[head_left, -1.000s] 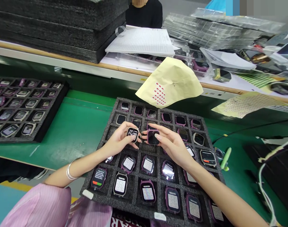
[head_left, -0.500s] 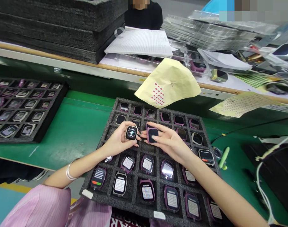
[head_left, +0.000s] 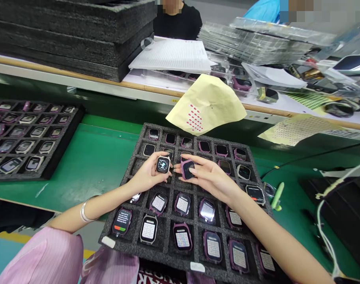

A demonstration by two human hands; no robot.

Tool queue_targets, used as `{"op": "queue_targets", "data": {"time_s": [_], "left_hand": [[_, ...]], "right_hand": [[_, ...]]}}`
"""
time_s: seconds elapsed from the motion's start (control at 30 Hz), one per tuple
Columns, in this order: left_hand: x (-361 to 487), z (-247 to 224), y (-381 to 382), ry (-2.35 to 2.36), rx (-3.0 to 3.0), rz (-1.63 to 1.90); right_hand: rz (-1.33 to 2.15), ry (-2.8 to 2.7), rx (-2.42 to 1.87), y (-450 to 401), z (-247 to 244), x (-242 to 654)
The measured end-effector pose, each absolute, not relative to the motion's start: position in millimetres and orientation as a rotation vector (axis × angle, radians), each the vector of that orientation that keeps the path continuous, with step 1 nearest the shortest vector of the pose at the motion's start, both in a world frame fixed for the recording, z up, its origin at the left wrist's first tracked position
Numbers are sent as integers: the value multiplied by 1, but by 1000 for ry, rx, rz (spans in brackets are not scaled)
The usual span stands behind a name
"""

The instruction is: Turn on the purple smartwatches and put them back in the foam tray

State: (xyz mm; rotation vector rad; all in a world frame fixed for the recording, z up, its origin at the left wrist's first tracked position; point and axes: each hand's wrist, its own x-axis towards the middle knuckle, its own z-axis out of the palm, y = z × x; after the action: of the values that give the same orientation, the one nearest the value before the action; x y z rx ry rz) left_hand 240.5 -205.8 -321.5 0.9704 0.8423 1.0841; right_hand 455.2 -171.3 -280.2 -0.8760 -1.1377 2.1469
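A silver smartwatch body [head_left: 163, 165] with a lit watch face is gripped in my left hand [head_left: 152, 173], its screen turned up. My right hand [head_left: 211, 173] holds a purple smartwatch body [head_left: 187, 170] by its edges, the thumb resting on the dark screen. Both hands are side by side above a black foam tray [head_left: 168, 256] divided into square compartments. In its near rows lie several watch bodies with lit screens, such as a silver one [head_left: 148, 228] and a purple one [head_left: 182, 236]. The far rows hold watches with dark screens. My forearms and hands hide some compartments.
Another foam tray of watches [head_left: 46, 173] lies at left on the green table [head_left: 88, 157]. Behind stand stacked black foam trays [head_left: 79, 43], papers [head_left: 174, 55] and clear plastic trays [head_left: 257, 43] on a shelf. Yellow paper [head_left: 209, 104] hangs down. A person [head_left: 180, 21] sits opposite.
The purple watch in my right hand has tilted slightly, showing more of its side edge. My left hand keeps hold of the silver watch. The whole view has shifted a little.
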Motion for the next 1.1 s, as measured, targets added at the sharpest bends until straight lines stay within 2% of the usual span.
{"op": "queue_targets", "data": {"time_s": [0.27,0.63,1.1], "left_hand": [[250,-306,-189,962,1108,1134],[251,-327,-195,1009,1238,1079],[250,-326,-195,1102,1318,1096]], "right_hand": [[2153,-1123,-862,-171,-281,458],[2131,-1059,-873,-170,-288,457],[2163,-1111,-854,-177,-291,454]]}}
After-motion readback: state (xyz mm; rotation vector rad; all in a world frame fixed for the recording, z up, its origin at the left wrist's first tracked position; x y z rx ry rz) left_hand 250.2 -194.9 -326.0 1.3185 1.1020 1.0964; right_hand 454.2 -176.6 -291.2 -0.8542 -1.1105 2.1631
